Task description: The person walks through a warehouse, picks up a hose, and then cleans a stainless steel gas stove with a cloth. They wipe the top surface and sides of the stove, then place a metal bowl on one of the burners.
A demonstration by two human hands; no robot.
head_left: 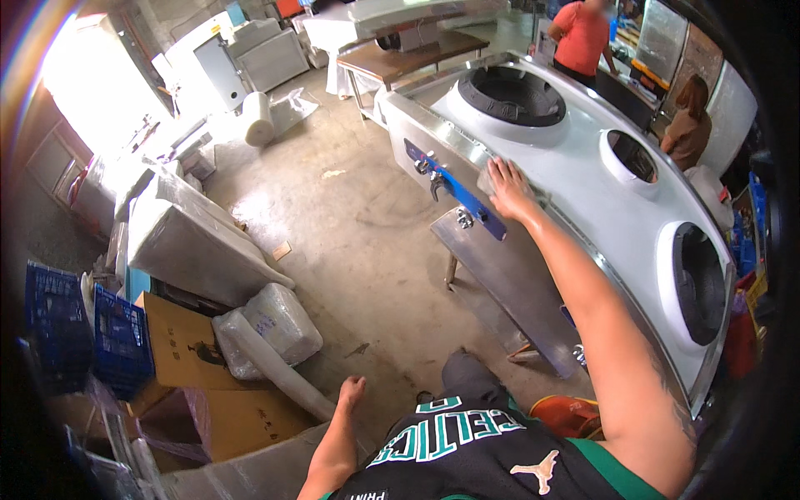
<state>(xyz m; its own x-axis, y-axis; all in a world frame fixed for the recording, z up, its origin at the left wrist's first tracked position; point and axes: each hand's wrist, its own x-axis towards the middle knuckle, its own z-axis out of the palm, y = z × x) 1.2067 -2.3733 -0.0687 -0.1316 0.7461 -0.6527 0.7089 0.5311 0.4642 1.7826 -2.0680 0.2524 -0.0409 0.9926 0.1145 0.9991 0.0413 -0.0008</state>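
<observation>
My right hand (506,190) reaches forward to the near left edge of a large stove unit (575,167) with a white top and a steel rim. Its fingers lie extended over a pale, crumpled wad that looks like a cloth (483,178), pressed against the rim. Just below it, a blue control strip (471,204) with several metal valve fittings runs along the unit's steel front. Three large round openings, the far one and the near right one with dark rings inside, are set in the top. My left hand (352,392) hangs low over the floor, fingers curled shut, with nothing visible in them.
A steel lower panel (508,292) juts out under the unit. Plastic-wrapped bundles (271,329), cardboard boxes (187,346) and blue crates (121,342) stand at left. A wooden-topped table (417,58) stands beyond. Two people (579,42) are behind the unit at far right.
</observation>
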